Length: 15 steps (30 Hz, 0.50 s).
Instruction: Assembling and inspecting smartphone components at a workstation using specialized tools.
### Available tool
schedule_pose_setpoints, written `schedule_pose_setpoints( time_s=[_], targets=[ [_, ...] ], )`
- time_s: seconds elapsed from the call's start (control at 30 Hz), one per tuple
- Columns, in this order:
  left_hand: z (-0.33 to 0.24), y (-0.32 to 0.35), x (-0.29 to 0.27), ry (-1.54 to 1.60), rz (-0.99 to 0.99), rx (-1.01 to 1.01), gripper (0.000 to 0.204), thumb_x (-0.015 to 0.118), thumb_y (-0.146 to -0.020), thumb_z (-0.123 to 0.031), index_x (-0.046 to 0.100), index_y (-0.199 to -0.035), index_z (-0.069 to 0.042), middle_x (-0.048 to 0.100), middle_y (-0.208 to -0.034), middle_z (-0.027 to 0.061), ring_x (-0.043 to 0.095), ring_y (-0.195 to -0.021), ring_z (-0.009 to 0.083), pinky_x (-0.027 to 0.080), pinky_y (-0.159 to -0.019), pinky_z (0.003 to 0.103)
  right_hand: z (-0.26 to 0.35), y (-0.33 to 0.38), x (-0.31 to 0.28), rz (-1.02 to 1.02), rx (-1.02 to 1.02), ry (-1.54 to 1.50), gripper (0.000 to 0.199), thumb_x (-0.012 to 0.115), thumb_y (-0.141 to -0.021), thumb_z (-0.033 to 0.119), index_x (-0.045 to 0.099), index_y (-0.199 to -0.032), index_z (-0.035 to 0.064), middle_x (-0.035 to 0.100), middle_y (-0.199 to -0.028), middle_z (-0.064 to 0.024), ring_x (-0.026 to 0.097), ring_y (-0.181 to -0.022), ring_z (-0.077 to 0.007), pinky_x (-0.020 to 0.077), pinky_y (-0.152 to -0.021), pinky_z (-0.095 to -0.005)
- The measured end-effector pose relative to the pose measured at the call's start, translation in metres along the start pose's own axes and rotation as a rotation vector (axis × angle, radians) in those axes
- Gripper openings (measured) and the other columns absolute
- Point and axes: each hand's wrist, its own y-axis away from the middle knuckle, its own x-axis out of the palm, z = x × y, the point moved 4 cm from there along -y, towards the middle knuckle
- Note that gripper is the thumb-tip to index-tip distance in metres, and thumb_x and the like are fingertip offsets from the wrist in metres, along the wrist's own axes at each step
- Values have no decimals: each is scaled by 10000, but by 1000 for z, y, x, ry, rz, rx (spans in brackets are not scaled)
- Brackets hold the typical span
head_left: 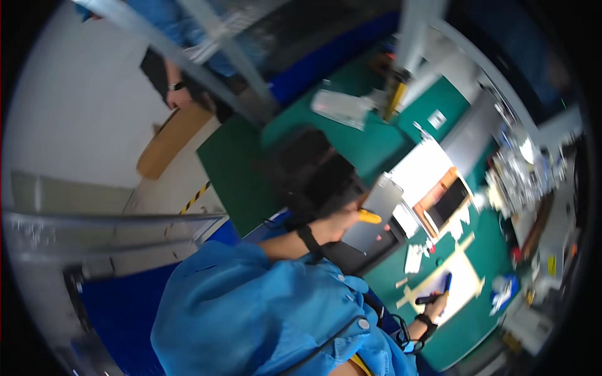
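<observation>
My left hand (337,227), with a yellow cover on one finger, grips a thin grey flat panel (384,203) by its edge. It holds the panel tilted above a black tray (370,254). Further right, my right hand (435,307) is closed around a slim black-and-blue hand tool (447,282), whose exact kind is too blurred to tell. That hand is over a white sheet (461,279) fixed with cream tape to the green mat (382,279). Both wrists wear black bands.
A dark stacked tray or box (313,166) stands beyond my left hand. An orange-brown fixture (433,194) holds a black-screened device (449,203). Clear plastic pieces (520,175) crowd the right. At upper left, another person's hand (179,98) touches a cardboard box (172,141).
</observation>
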Motion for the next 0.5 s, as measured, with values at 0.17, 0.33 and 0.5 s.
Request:
schedule_pose_setpoints(
  time_s=[0.17, 0.33, 0.5],
  targets=[
    [-4, 14, -19, 37, -40, 51, 445, 517, -807, -133, 384, -1224, -53, 510, -1083, 232, 572, -903, 323, 501, -734, 420, 93, 27, 120, 473, -109, 31, 161, 405, -885, 178, 502, -905, 51, 331, -486, 45, 307, -370, -50, 257, -338, -186],
    [-10, 34, -30, 303, -165, 13, 462, 519, -789, -59, 372, -1223, 0, 472, -1150, 199, 510, -1013, 351, 476, -781, 490, 142, 26, 261, 558, -99, 88, 197, 474, -857, 215, 468, -886, 19, 453, -556, -52, 448, -402, -128, 404, -375, -254],
    [-6, 38, -36, 285, -105, -38, 427, 501, -812, -92, 393, -1219, -20, 465, -1165, 156, 508, -1024, 323, 483, -776, 478, 146, 19, 266, 359, -219, 395, 354, 404, -877, 301, 465, -736, -19, 508, -543, -85, 478, -392, -137, 431, -373, -264]
  ],
)
